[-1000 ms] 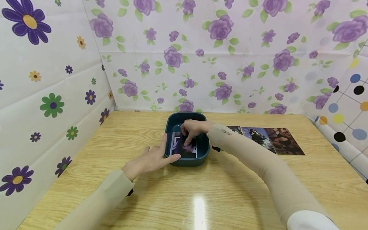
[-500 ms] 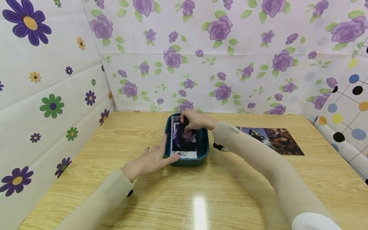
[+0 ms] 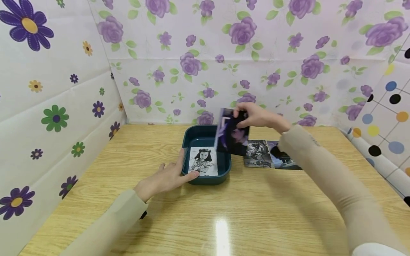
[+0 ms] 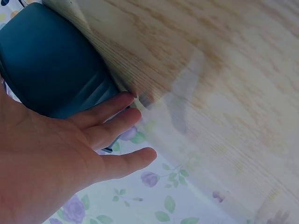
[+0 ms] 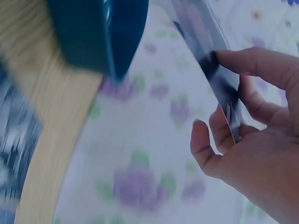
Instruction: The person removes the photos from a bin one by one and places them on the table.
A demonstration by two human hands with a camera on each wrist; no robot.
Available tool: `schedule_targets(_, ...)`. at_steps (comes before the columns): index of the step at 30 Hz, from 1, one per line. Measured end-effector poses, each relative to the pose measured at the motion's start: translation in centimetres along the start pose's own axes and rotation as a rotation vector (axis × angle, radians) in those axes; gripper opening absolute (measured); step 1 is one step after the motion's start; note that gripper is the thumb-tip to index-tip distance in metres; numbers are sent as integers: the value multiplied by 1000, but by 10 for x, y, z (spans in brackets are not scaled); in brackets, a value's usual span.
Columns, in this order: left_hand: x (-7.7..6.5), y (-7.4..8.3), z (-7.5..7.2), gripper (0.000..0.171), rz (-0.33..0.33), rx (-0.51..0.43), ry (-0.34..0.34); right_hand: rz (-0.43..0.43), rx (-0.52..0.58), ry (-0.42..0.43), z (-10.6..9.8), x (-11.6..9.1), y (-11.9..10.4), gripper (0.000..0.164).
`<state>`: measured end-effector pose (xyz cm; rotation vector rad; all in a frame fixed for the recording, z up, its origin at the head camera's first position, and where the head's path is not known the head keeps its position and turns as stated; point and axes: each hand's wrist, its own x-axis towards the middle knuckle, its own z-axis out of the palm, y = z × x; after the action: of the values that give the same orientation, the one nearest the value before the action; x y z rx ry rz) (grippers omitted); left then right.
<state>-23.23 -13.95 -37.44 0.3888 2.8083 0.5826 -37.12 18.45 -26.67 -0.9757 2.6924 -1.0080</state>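
My right hand [image 3: 253, 115] pinches a dark purple photo card [image 3: 233, 133] by its upper edge, holding it above the right side of a dark teal bin [image 3: 208, 180]. In the right wrist view the card [image 5: 217, 77] shows nearly edge-on between thumb and fingers. My left hand [image 3: 166, 177] rests against the bin's left side, fingers straight and the thumb over the front rim. The left wrist view shows those fingers [image 4: 110, 112] along the teal wall [image 4: 51, 60]. Inside the bin lies a black-and-white portrait card [image 3: 203, 161].
Right of the bin, a black-and-white picture card [image 3: 257, 154] and a bluish one [image 3: 280, 161] lie side by side on the wooden table [image 3: 179, 220]. My right forearm covers what lies further right. A flowered cloth wall [image 3: 179, 64] stands behind the table.
My right hand has lifted the purple photo card out of the bin and carried it up and right. The black-and-white portrait card beneath now shows. My left hand stays at the bin.
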Motion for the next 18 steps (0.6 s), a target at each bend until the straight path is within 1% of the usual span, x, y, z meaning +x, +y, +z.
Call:
schedule_targets(3, 1, 1, 0, 113, 5, -5, 1, 74, -10, -10, -25, -30, 22, 25)
schedule_targets(6, 0, 1, 0, 112, 8, -7, 1, 151, -56, -32, -53, -59, 46, 26)
schedule_targets(9, -1, 0, -1, 112, 7, -9, -2, 211, -160, -38, -81, -89, 70, 26)
schedule_targets(10, -1, 0, -1, 112, 8, -9, -3, 224, -206, -37, -89, -98, 79, 26)
schedule_targets(12, -1, 0, -1, 112, 8, -9, -3, 245, -261, -38, -106, -118, 97, 26)
schedule_targets(15, -1, 0, 0, 112, 15, -7, 2, 284, -304, -68, -125, -148, 124, 26)
schedule_targets(18, 1, 1, 1, 112, 20, -8, 7, 344, -307, -116, -138, -176, 146, 25)
